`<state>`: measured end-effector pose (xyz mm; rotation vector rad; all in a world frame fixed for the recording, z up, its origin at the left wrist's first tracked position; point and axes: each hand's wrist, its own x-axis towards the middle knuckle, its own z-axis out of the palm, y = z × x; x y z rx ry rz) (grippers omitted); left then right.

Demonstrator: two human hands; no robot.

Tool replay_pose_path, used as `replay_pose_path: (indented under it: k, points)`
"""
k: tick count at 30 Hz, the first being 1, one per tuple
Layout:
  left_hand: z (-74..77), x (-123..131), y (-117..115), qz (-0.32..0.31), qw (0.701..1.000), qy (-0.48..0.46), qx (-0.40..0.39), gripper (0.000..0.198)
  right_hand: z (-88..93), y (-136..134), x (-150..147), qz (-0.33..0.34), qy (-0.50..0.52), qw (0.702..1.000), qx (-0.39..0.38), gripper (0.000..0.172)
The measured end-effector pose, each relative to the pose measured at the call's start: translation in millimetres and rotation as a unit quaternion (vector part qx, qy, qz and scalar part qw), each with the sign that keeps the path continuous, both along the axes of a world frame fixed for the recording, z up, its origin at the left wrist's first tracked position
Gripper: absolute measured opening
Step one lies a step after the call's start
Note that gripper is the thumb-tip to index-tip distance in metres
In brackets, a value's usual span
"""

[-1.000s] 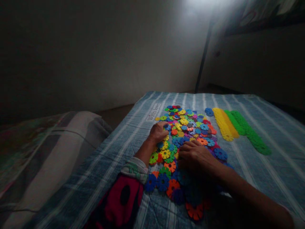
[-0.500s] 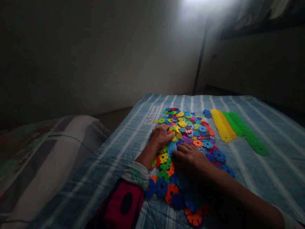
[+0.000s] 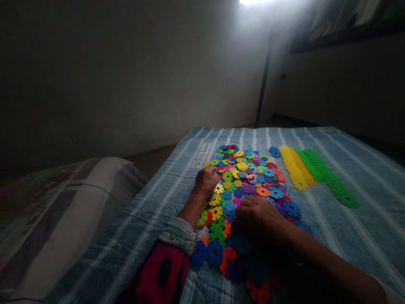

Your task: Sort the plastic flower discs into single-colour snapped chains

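Many flat flower-shaped plastic discs in several colours lie in a loose pile (image 3: 249, 190) across the striped cloth. At the pile's left edge is my left hand (image 3: 206, 180), its fingers curled closed; what is inside them, if anything, is hidden. A yellow disc (image 3: 218, 188) lies just beside it. My right hand (image 3: 255, 212) rests low over the middle of the pile, fingers bent inward, their tips out of sight. Close to its fingers are a light-blue disc (image 3: 229, 207) and a magenta disc (image 3: 236, 202).
Right of the pile lie overlapping rows of discs: a yellow row (image 3: 292, 169), a green row (image 3: 335, 179) and a small blue stack (image 3: 275, 152). The blue striped cloth (image 3: 354, 156) covers the surface. A draped bundle (image 3: 91, 198) stands at the left, a dark pole (image 3: 264, 88) behind.
My left hand has drawn back leftward and its fingers have curled in, uncovering yellow and green discs. My right hand has shifted slightly toward me and its fingers have closed.
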<state>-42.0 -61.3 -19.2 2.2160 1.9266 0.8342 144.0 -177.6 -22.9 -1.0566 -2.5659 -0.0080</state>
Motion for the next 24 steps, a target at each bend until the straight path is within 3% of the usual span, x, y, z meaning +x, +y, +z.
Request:
replay_pose_path:
  k: [7,12,17,24]
  points:
    - [0.1,-5.2,2.5,0.027,0.996,-0.087,0.008,0.032,-1.8,21.0,29.4,-0.134,0.075,0.985,0.077,0.017]
    - [-1.6,-4.8,2.2,-0.001,0.993,-0.115,0.0,0.025,-13.7,33.7,45.0,-0.205,0.07,0.973,0.075,0.032]
    - [-1.2,-3.2,-2.8,-0.06,0.992,-0.115,-0.004,0.019,-16.5,29.4,34.2,-0.168,0.033,0.985,-0.003,0.025]
    - [4.3,-0.8,-7.9,-0.057,0.994,-0.085,0.04,0.02,-10.2,14.8,3.8,-0.071,0.034,0.996,-0.052,0.02]
